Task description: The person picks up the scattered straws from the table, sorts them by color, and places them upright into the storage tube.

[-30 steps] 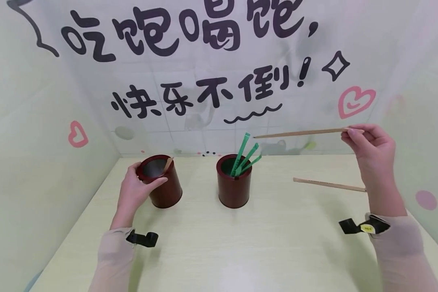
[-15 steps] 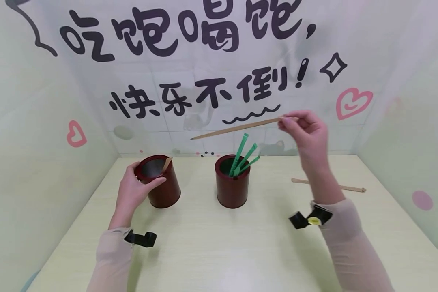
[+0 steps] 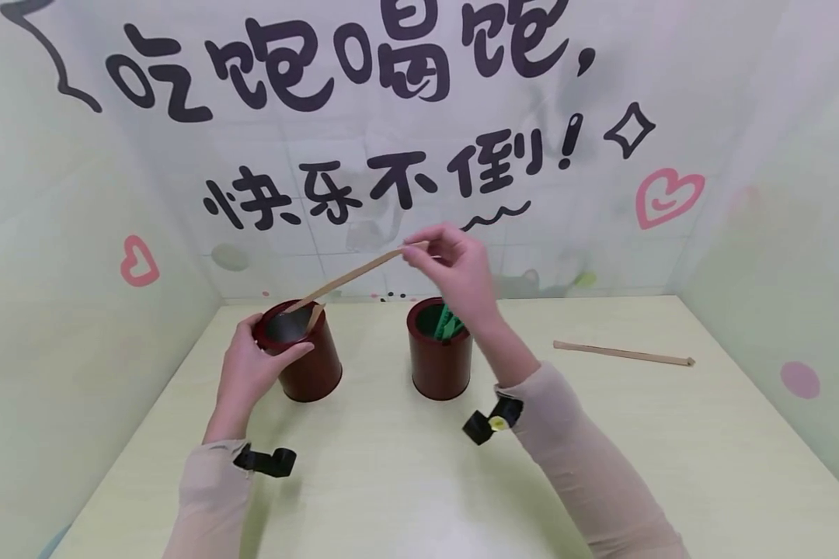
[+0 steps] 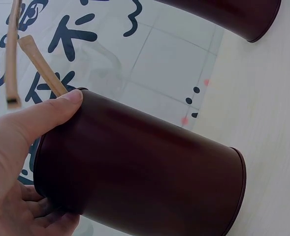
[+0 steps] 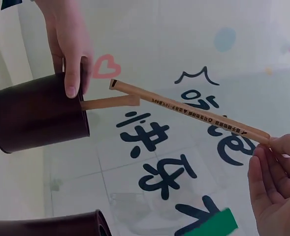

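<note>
In the head view my left hand [image 3: 245, 369] grips the rim of a dark red round cup [image 3: 315, 369] at the left, thumb in front and fingers behind. One brown wrapped straw [image 4: 45, 68] leans out of that cup beside the thumb. My right hand [image 3: 461, 272] pinches the end of another brown paper-wrapped straw [image 5: 189, 109], printed with small dark text. Its free tip slants down to the left cup's mouth in the head view. Below the right wrist stands a second dark red cup [image 3: 440, 373] with green wrapped straws [image 3: 447, 324], partly hidden by the hand.
A third brown straw [image 3: 622, 354] lies on the pale table [image 3: 391, 481] at the right. Behind the table hangs a white backdrop [image 3: 363, 132] with large black lettering and pink hearts. Pale walls rise at both sides.
My right hand has swept left across the table with its straw, from the right side to above the second cup. The straw has tilted down toward the left cup. The left hand stays on its cup.
</note>
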`<state>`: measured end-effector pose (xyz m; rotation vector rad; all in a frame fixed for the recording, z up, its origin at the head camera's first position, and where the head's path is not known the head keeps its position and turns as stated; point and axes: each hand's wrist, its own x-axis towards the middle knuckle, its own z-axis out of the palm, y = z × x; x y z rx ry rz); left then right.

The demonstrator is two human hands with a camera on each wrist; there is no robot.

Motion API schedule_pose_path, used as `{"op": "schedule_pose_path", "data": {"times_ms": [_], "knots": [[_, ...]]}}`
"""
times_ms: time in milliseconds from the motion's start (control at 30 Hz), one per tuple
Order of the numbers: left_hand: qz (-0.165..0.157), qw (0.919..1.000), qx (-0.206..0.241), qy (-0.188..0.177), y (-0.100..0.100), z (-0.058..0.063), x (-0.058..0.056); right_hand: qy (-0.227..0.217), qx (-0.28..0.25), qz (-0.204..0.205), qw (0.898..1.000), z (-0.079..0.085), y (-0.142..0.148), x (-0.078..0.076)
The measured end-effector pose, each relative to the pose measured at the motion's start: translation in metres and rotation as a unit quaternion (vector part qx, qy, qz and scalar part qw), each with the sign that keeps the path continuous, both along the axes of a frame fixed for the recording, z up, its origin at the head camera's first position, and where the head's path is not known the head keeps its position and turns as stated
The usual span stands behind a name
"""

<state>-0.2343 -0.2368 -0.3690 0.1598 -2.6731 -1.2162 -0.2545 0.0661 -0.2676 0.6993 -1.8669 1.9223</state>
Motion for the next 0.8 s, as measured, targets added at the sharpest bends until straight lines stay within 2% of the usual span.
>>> {"op": "schedule_pose_path", "data": {"times_ms": [200, 400, 633, 800], "knots": [[0.0, 1.0, -0.001, 0.003, -0.001, 0.0, 0.0, 0.01, 0.08, -0.016, 0.997, -0.007, -0.031, -0.003], [0.001, 1.0, -0.004, 0.007, 0.0, 0.001, 0.001, 0.005, 0.145, 0.007, 0.989, -0.012, -0.053, 0.0], [0.002, 1.0, -0.003, 0.006, 0.0, 0.001, 0.001, -0.02, 0.134, 0.089, 0.987, -0.018, -0.057, 0.004], [0.002, 1.0, -0.002, 0.002, 0.001, 0.002, 0.002, -0.037, 0.111, 0.094, 0.989, -0.019, -0.04, 0.007]]}}
